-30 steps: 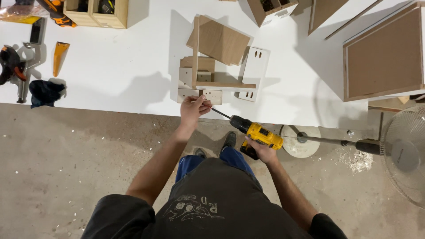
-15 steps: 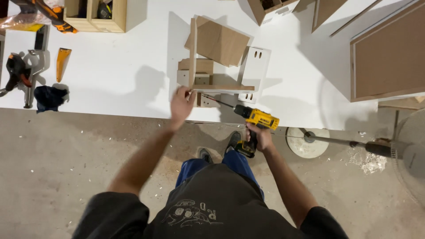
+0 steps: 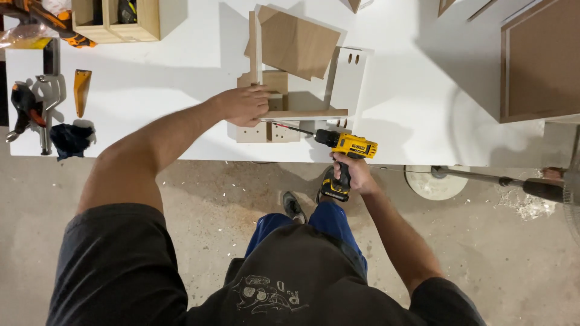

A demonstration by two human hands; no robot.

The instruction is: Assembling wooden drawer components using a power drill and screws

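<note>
Yellow cordless drill [image 3: 345, 147] sits at the near edge of the white table [image 3: 169, 90], my right hand [image 3: 355, 174] wrapped tight round its grip, bit pointing left at the small wooden box frame [image 3: 296, 90]. My left hand [image 3: 244, 104] lies palm-down on the frame's left side, fingers curled over its edge, pressing it. Black label patch on the drill's yellow body. Far left of the frame, a pale wooden crate [image 3: 118, 21] with a dark tool inside. Clamps [image 3: 36, 108] and a dark cloth [image 3: 69, 137] lie at the table's left end.
</note>
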